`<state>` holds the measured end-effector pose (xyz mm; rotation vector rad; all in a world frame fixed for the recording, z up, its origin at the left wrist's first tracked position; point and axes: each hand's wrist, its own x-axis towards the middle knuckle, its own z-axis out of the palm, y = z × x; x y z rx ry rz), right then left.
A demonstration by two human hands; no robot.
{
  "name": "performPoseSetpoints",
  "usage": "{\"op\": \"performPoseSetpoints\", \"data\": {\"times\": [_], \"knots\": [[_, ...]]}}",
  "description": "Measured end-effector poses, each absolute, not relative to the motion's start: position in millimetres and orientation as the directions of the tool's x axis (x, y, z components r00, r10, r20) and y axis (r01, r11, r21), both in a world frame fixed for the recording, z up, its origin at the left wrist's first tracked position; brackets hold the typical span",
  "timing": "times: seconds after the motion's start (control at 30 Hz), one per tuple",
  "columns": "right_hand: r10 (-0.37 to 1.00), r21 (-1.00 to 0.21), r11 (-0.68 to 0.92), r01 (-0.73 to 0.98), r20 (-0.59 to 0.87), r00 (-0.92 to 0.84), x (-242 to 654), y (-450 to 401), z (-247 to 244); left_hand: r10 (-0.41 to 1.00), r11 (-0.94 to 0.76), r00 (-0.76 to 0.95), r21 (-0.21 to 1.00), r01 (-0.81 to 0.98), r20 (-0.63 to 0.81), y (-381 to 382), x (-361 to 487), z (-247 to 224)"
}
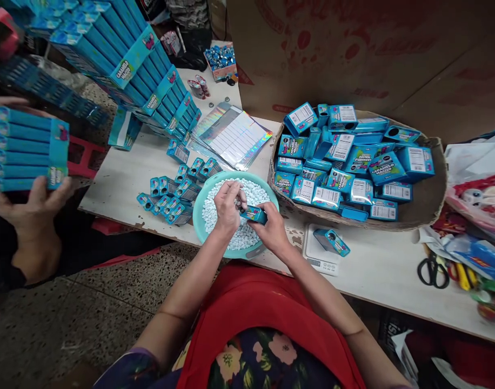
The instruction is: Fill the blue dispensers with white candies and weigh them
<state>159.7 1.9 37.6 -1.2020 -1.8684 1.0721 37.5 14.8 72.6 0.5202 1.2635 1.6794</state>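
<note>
R hand (272, 227): fingers closed around small blue carton (253, 214), held over bowl (200, 235). L hand (228, 205): fingers bunched at carton's L end; can't tell if they grasp a pc. Carton print partly covered, not legible. Carton lies btw. the two hands, above white pellets (253, 189) in the bowl.

Bowl: mint green, round; near rim at front edge of table (379, 265). L of bowl, just beside: group of upright small cartons (166, 197), round holes in tops. R of bowl, near: wt. scale (318, 265) w/ one tilted carton (332, 241) on it.

Behind scale: cut-down cardboard tray (439, 208), many blue boxes (387, 167) inside; legible: "CARAMELO MACIZO", plus white info panels, text too small. Same wording on stacked packs (126, 73), far L. Behind bowl: shiny sheets (239, 140).

Open room: bare tabletop btw. scale and black-handled scissors (433, 272); also bare strip L of carton group. Far L, co-worker's hand (39, 205) supports multi-carton pack (32, 148).
</note>
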Motion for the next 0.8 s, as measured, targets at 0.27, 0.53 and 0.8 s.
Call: {"op": "performPoseSetpoints", "data": {"times": [0.27,0.53,0.8], "knots": [[0.947,-0.943,0.189,0.275,0.102,-0.304,177,-3,28,0.828,-0.044,-0.535,0.931,-0.362,-0.169,23,3,43],[0.965,-0.964,0.102,0.244,0.037,-0.258,207,-12,24,0.989,0.092,-0.147,0.738,0.668,0.01,25,15,-46],[0.969,-0.935,0.086,0.343,-0.001,-0.247,212,-10,23,0.959,0.274,-0.244,0.669,0.691,-0.141,4,30,-45]]}}
